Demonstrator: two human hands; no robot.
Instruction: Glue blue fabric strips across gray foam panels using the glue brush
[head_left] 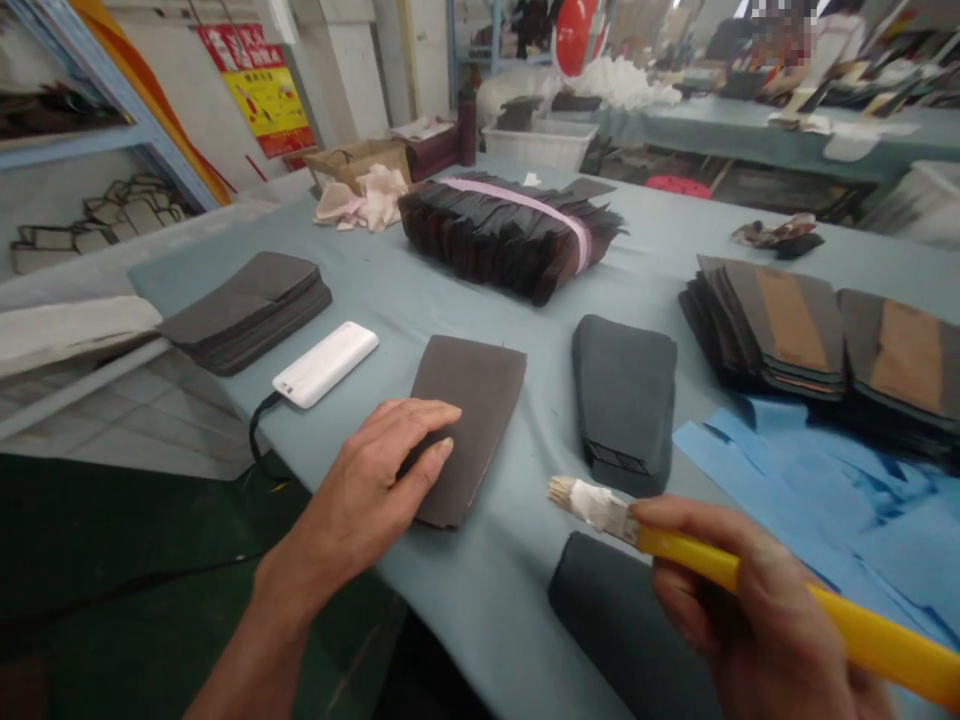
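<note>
at the lower right of the frame, the right hand (776,625) has its fingers clamped on a yellow-handled brush (694,557), whose pale-coated bristles point left, toward the centre. below the brush, at the bottom edge, lies a dark slate piece (619,615), partly hidden by that hand.

left of centre, the left hand (375,470) reaches in from the bottom edge and rests over the left side of a grey-brown panel (484,400); its thumb and forefinger are slightly apart, not gripped around anything. the panel lies flat in the middle of the frame, on a pale blue-green table (375,300); whether it is one layer or several, i cannot tell.

right of the panel, just beyond the bristles, is a dark slate stack (626,375). blue sheets (810,500) spread loosely at the right, with dark stacks with brown strips (795,320) behind them. left of the panel are a white device (326,365) with a black cable (256,435) and, past it, a grey-brown stack (255,300).

farther back, at upper centre, sits a dark bundle (487,240) under a pink band (525,200), with pale scraps (367,200) to its left. behind it stands a white basket (540,148); at the upper right, a person (836,40) is beside another table (720,125).
</note>
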